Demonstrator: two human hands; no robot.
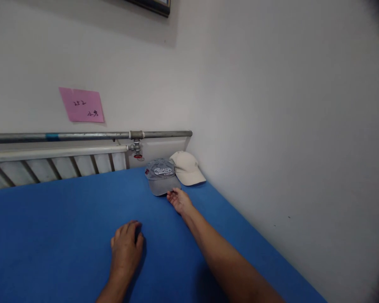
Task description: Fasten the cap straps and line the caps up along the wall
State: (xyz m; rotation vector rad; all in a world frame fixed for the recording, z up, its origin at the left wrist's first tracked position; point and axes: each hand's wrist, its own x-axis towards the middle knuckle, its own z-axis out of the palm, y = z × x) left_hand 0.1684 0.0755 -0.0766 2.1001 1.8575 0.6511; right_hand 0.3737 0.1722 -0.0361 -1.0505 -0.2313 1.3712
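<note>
A grey baseball cap (161,173) with white lettering lies in the far corner of the blue surface, its brim facing me. My right hand (180,201) is closed on the right edge of that brim, thumb on top and fingers curled beneath. Against the grey cap's right side rests a cream baseball cap (188,167), close to the wall. My left hand (126,244) is nearer to me, low over the blue surface, with the thumb apart from the bent fingers and nothing held.
Behind the blue surface (66,223) run a metal pipe (97,136) and a white radiator (57,155) with a red-handled valve (138,156). A pink note (82,105) is on the back wall. A plain wall (287,126) bounds the right side.
</note>
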